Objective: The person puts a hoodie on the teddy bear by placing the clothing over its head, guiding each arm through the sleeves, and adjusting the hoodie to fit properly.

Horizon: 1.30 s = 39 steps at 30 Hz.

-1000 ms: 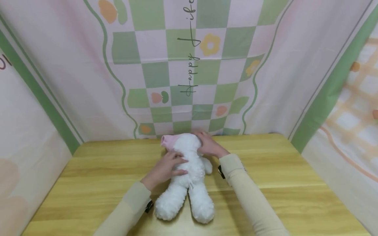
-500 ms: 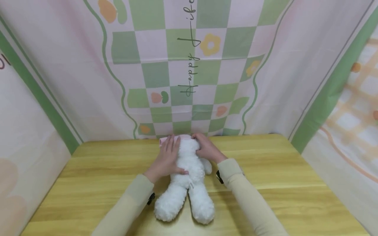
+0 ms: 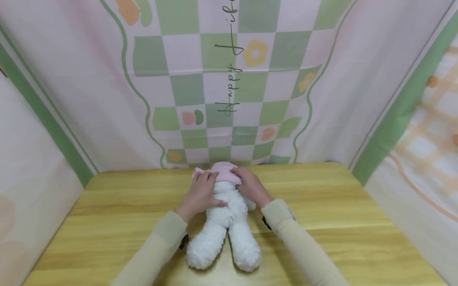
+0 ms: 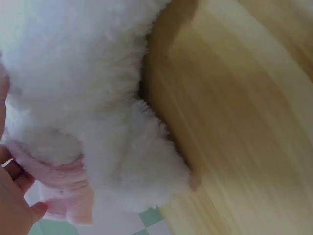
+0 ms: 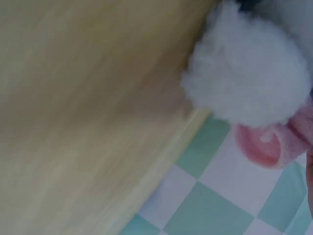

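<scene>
A white plush toy (image 3: 229, 212) lies on the wooden table with its legs toward me. Over its head end sits a small pink doll garment (image 3: 223, 171) with sleeve-like tubes. My left hand (image 3: 201, 194) lies along the toy's left side, its fingers holding the garment's edge and its thumb on the white body. On the other side, my right hand (image 3: 250, 183) pinches the garment's right edge. In the left wrist view, fingers curl at the pink cloth (image 4: 63, 188) below the white fur. The right wrist view shows an open pink sleeve end (image 5: 264, 147) beside a fluffy white limb (image 5: 249, 73). The toy's face is hidden.
The wooden table (image 3: 332, 222) extends to both sides of the toy. A green-and-white checked cloth (image 3: 247, 91) with lettering hangs directly behind its far edge. Printed cloth panels (image 3: 425, 131) stand at the sides.
The pink garment has come from the far left over the toy's head, toward me. My left hand has moved from the toy's back up to the garment; my right hand has drawn slightly nearer.
</scene>
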Motion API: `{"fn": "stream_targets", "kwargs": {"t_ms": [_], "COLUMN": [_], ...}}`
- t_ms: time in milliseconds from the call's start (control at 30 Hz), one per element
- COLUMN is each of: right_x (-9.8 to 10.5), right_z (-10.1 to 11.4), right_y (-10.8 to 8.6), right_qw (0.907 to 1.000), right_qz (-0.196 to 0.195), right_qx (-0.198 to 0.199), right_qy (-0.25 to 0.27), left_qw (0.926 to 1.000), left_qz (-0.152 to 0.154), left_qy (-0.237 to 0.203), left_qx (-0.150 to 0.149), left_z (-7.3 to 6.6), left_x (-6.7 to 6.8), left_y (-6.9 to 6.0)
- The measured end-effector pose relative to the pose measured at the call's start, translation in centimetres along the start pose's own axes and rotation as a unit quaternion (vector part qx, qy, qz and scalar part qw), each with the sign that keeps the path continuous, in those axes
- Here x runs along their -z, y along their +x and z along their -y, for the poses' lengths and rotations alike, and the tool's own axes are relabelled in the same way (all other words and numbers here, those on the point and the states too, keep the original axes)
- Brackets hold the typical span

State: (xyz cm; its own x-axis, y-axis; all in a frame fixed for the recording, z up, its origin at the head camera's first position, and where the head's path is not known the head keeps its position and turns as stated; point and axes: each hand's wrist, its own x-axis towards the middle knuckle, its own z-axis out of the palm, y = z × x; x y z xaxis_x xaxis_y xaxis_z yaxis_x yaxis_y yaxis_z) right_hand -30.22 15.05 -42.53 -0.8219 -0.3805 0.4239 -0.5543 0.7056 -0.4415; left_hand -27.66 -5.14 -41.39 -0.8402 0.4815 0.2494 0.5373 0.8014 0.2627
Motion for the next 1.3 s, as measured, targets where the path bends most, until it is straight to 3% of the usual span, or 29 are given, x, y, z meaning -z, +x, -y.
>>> {"fn": "stream_targets", "kwargs": {"t_ms": [167, 267, 567, 767, 867, 1000, 1100, 1300], "right_x": [0.0, 0.2, 0.1, -0.5, -0.6, -0.6, -0.8, -0.9], "right_z": [-0.2, -0.3, -0.2, 0.3, 0.6, 1.0, 1.1, 1.0], "right_y": [0.0, 0.1, 0.2, 0.0, -0.1, -0.2, -0.2, -0.3], "right_qw": [0.9954, 0.9923, 0.9968, 0.9932, 0.9951, 0.9975, 0.9963, 0.9912], "right_qz": [-0.052, -0.058, 0.007, -0.035, -0.035, -0.023, -0.027, -0.046], "right_qx": [0.068, 0.088, 0.078, 0.101, 0.081, 0.051, 0.063, 0.111], "right_qy": [-0.043, -0.065, -0.016, -0.045, -0.046, -0.043, -0.053, -0.056], "left_qw": [0.999, 0.9989, 0.9988, 0.9999, 0.9998, 0.998, 0.9966, 0.9989], "left_qz": [-0.016, -0.014, 0.041, 0.001, -0.02, -0.024, -0.02, -0.023], "left_qy": [0.04, 0.043, -0.026, -0.014, 0.005, 0.058, 0.079, 0.042], "left_qx": [-0.005, -0.013, -0.011, 0.001, 0.001, -0.007, -0.007, -0.003], "left_z": [-0.4, -0.3, 0.3, -0.1, -0.5, -1.2, -1.5, -1.3], "left_x": [0.1, 0.3, 0.7, 0.3, 0.2, 0.3, 0.4, 0.1], "left_y": [-0.2, -0.1, 0.8, 0.4, 0.3, 0.3, 0.2, 0.0]}}
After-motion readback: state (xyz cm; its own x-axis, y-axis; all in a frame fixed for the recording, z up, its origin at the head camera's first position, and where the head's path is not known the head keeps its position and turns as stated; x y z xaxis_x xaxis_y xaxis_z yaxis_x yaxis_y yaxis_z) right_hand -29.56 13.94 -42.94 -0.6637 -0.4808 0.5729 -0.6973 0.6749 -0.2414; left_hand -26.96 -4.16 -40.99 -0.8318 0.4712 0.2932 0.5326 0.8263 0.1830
